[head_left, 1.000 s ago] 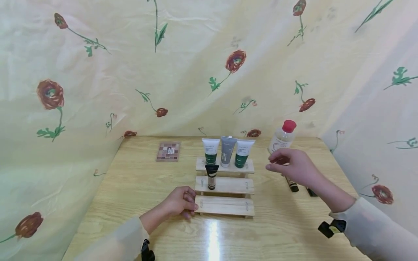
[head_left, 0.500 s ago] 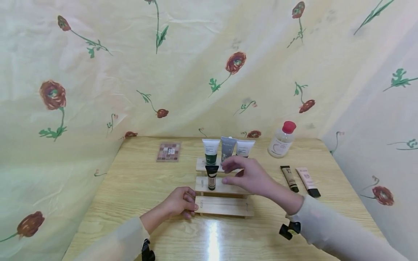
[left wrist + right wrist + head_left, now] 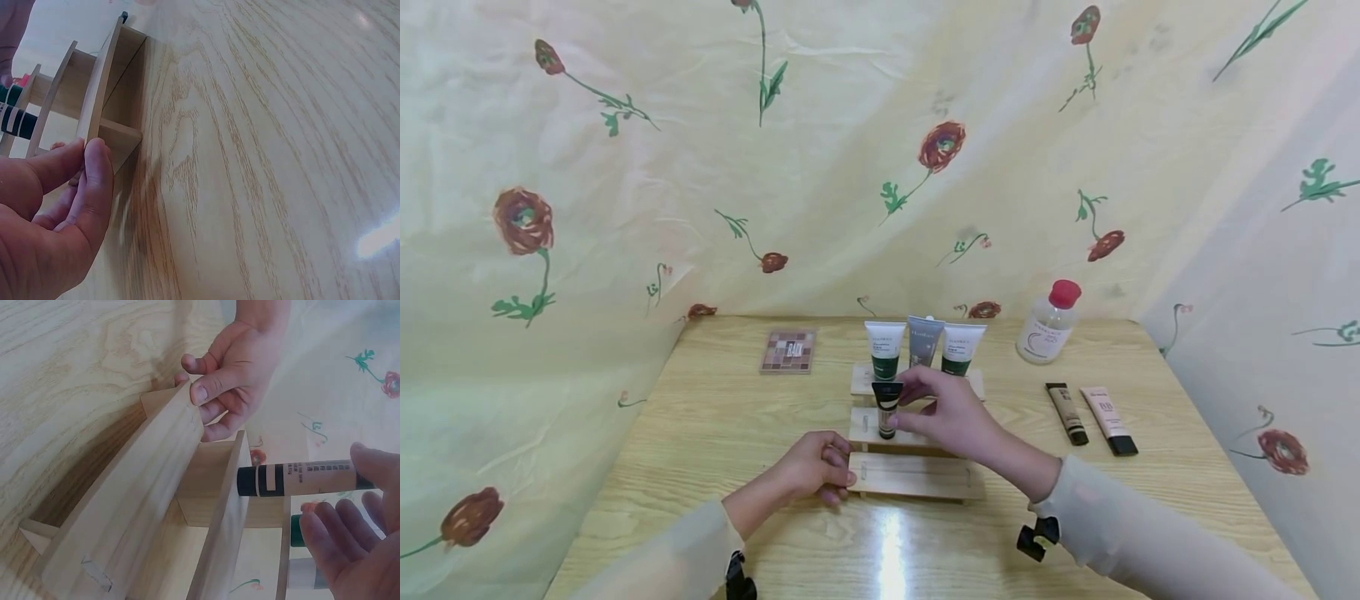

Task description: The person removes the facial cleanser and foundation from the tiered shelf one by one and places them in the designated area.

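Observation:
A three-tier wooden display rack (image 3: 917, 477) stands on the table. My left hand (image 3: 814, 463) grips the left end of its lowest shelf, thumb on top and fingers beneath, as the left wrist view shows. On the middle shelf a small gold-and-black cosmetic tube (image 3: 312, 478) stands upright at the left. My right hand (image 3: 949, 414) is at its right side, with thumb and fingertips right at the tube. In the right wrist view the thumb overlaps its upper end, and the other fingers stay loosely bent, apart from it. Two white-and-green tubes (image 3: 885, 350) flank a grey tube (image 3: 922, 340) on the top shelf.
To the right lie a gold-and-black tube (image 3: 1065, 412) and a pink BB cream tube (image 3: 1108, 421). Behind them stands a clear bottle (image 3: 1045, 333) with a red cap. An eyeshadow palette (image 3: 787, 351) lies at the back left. A flowered cloth (image 3: 820, 167) hangs behind the table.
My right hand has moved left from near the bottle, across the rack, to the small tube on the middle shelf. My left hand keeps its grip on the rack.

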